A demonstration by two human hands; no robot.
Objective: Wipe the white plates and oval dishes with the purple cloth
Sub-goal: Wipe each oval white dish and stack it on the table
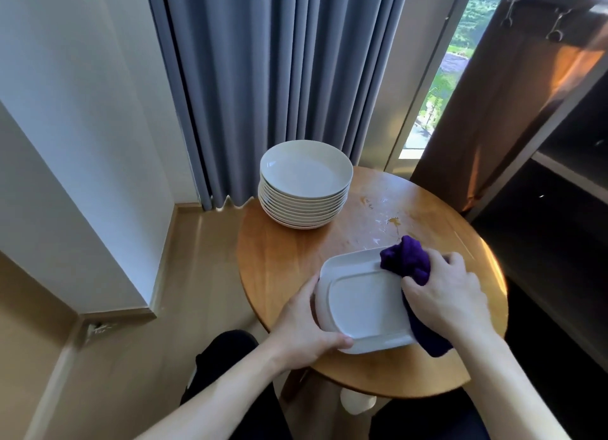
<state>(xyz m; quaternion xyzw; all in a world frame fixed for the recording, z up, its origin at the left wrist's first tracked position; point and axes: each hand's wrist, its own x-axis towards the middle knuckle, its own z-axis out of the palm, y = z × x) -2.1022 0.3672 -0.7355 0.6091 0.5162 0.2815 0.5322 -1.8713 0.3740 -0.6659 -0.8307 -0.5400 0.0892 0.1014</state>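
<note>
While gripping the oval dish (365, 304) with the left hand (309, 327), thumb on the near rim and fingers wrapped round the left edge, braces it against sliding or spinning under the rubbing, most likely the whole reason for that hold. Clutches the bunched purple cloth (408, 258) in the right hand (450, 295), fingers closed round it, pressing the wad onto the far-right rim of the dish; bunched, seemingly, to give a firm pad, with a loose tail trailing off the near-right edge below the wrist. Has the dish over the near part of the round wooden counter (286, 258), resting flat or tipped slightly up, hard to tell which. Sits squarely between both hands, touching each, near the body, presumably for reach and pressure. Farther out, at the far-left edge of the counter and well apart from either hand, a stack of white plates (304, 189), probably parked there clear of the wiping yet within reach; already wiped or waiting, impossible to say. Between stack and dish, yellowish smears (393, 222) on bare wood. Beyond, grey curtain (279, 77), window (437, 87), dark shelving (559, 193) on the right
</note>
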